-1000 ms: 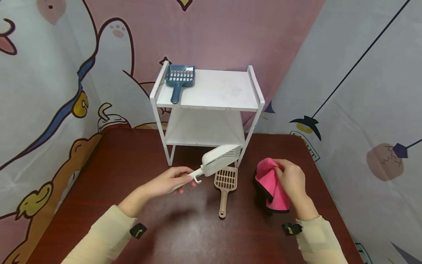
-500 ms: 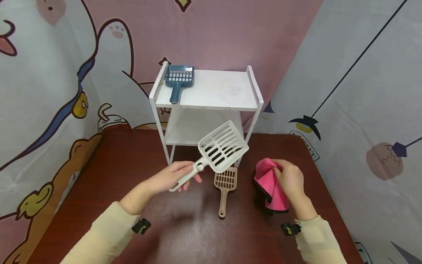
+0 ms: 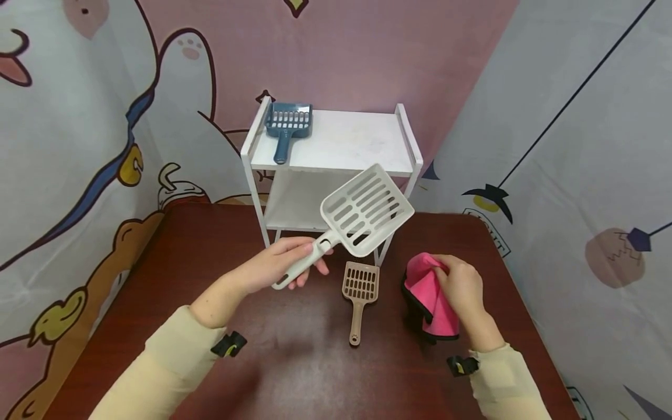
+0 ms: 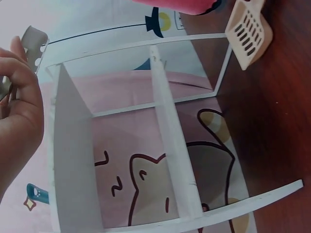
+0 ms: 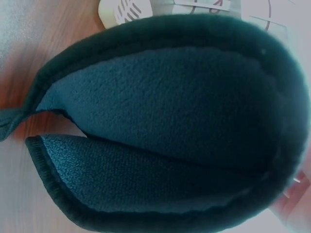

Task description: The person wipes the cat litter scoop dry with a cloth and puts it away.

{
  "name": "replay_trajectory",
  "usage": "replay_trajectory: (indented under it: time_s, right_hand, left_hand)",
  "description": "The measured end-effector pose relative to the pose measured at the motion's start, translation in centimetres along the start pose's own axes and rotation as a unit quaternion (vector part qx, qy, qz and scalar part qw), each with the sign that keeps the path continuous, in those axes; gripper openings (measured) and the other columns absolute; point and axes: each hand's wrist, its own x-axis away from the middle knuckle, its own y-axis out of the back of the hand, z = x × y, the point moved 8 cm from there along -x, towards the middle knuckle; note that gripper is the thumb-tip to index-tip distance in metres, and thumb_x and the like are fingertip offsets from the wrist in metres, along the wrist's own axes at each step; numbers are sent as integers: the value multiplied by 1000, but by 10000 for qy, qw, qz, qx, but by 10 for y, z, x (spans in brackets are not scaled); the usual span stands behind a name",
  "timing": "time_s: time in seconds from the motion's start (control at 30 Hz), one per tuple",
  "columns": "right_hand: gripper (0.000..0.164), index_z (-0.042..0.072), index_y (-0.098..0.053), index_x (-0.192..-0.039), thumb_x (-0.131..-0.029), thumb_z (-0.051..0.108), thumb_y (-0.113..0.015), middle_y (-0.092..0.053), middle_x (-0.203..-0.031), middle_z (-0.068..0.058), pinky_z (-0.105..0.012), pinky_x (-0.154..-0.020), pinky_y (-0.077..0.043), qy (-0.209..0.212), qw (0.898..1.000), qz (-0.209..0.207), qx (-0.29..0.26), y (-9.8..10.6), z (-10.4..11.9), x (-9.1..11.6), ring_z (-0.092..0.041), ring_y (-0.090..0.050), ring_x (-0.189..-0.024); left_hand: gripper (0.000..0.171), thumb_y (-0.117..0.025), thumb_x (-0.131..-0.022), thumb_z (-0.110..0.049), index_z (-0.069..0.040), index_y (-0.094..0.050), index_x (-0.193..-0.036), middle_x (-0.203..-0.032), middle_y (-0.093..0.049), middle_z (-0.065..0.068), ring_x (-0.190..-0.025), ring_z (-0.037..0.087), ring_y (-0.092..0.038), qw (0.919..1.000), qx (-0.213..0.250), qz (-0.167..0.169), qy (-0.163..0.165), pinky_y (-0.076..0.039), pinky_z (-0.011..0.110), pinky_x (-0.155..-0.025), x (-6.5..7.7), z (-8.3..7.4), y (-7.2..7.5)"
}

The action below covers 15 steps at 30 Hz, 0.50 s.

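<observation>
My left hand (image 3: 280, 262) holds a white litter scoop (image 3: 367, 210) by its handle, its slotted pan raised in front of the shelf and tilted up to the right. At the left edge of the left wrist view, the hand (image 4: 19, 104) shows with only part of the scoop (image 4: 35, 41). My right hand (image 3: 462, 286) pinches the top of a pink cloth (image 3: 433, 297) with black edging, which hangs just over the table. Seen from the right wrist, the cloth's dark inner side (image 5: 170, 107) fills most of the view and hides most of the hand.
A beige litter scoop (image 3: 358, 297) lies on the brown table (image 3: 304, 361) between my hands. Behind it stands a white two-tier shelf (image 3: 352, 140), with a blue litter scoop (image 3: 286, 128) on its top left. Printed fabric (image 3: 394, 52) hangs behind and beside the table.
My left hand has turned the white scoop from edge-on until its slotted face shows, and has lifted it a little. The right hand and the pink cloth have hardly moved.
</observation>
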Motion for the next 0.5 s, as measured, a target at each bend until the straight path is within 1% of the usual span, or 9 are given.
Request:
replay_trajectory:
  time_s: [0.13,0.27,0.43,0.5]
  right_hand:
    - [26,1,-66,-109,-84,8,-65,-68,-101,-22,-52,-75,-52,3,10000,12,-26,-1,1,1,-37,-64,-86]
    - [25,1,-66,-109,-84,7,-65,-68,-101,-22,-51,-74,-52,23,10000,21,-7,-2,0,2,-36,-64,-85]
    - [25,1,-66,-108,-83,7,-66,-68,-100,-22,-51,-73,-52,65,10000,-37,14,-2,0,3,-36,-64,-85]
    - [25,1,-66,-107,-83,7,-66,-68,-100,-22,-51,-73,-52,75,10000,-52,11,-2,0,3,-36,-64,-84]
  left_hand:
    - [38,-32,-101,-26,2,-51,-118,-88,-63,-3,-57,11,-49,10000,20,-70,-37,-43,22,-49,-4,-7,3]
    - [37,-35,-101,-26,2,-50,-121,-87,-63,-5,-58,9,-48,9997,87,-211,85,-41,20,-50,-9,-12,7]
    - [37,-37,-100,-25,0,-51,-123,-80,-61,-4,-56,8,-46,9984,211,-477,216,-38,20,-49,-18,-20,12]
    - [37,-36,-100,-24,2,-53,-120,-75,-59,-4,-54,8,-45,9975,289,-599,225,-37,20,-49,-23,-23,14]
